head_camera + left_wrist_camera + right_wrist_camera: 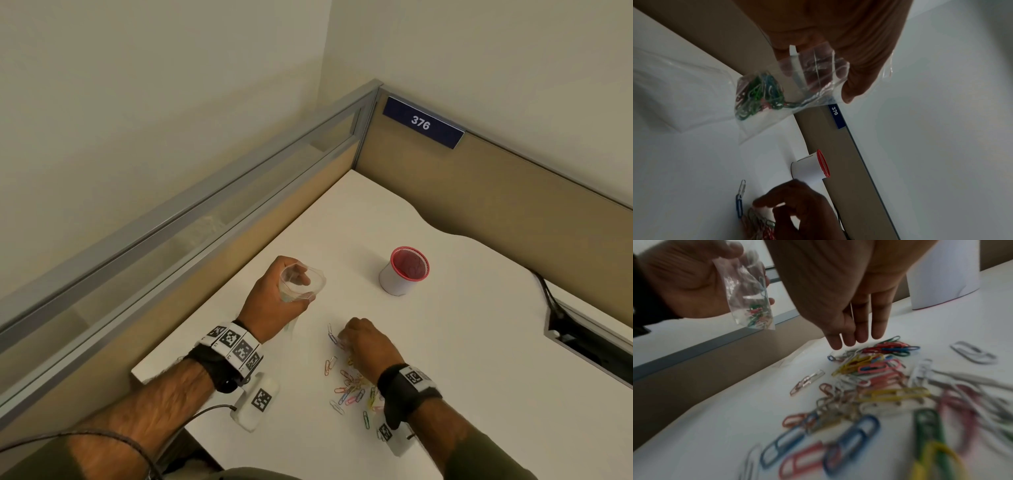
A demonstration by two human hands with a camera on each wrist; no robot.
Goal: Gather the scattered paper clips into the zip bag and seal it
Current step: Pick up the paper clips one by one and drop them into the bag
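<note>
My left hand grips a clear zip bag by its mouth and holds it open above the white desk. Several coloured paper clips lie bunched in the bag's bottom; the bag hangs from that hand. A scattered pile of coloured paper clips lies on the desk in front of me. My right hand hovers over the pile's far end. Its fingers point down, straight and close together, tips just above the clips, holding nothing that I can see.
A white cup with a red rim stands upright behind the pile, to the right of the bag. Tan partition walls close the desk at the back and left. A dark cable cut-out opens at the right edge.
</note>
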